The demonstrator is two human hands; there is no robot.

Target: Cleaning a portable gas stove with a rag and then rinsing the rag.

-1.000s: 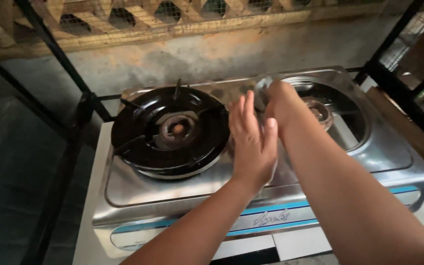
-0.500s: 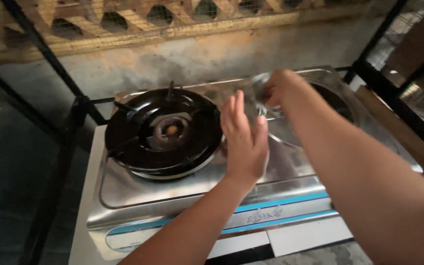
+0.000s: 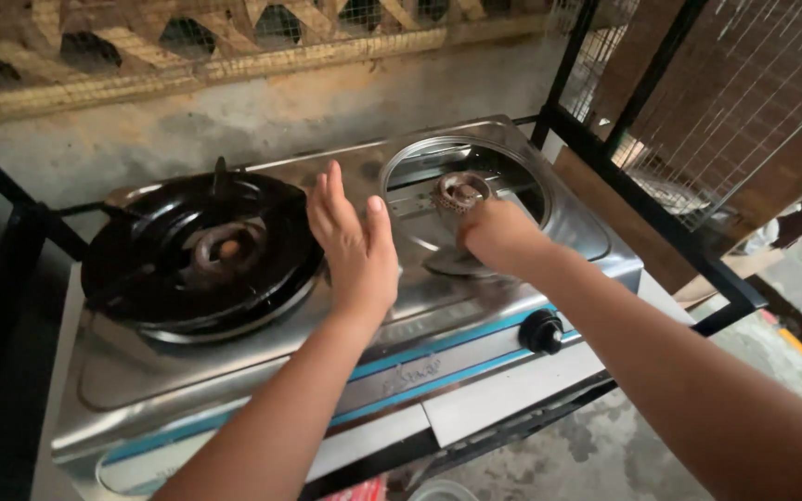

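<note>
Rusty burner head [image 3: 461, 192]: stiff, probably heavy; take by rim. Right hand [image 3: 498, 234] closed on it; left hand [image 3: 356, 243] open, empty.

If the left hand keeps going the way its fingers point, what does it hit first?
The left hand is open, fingers aimed up and away over the steel stove top. Straight on, it would probably pass between the black burner pan and the open right burner well, then reach the concrete wall; depth is unclear.
</note>
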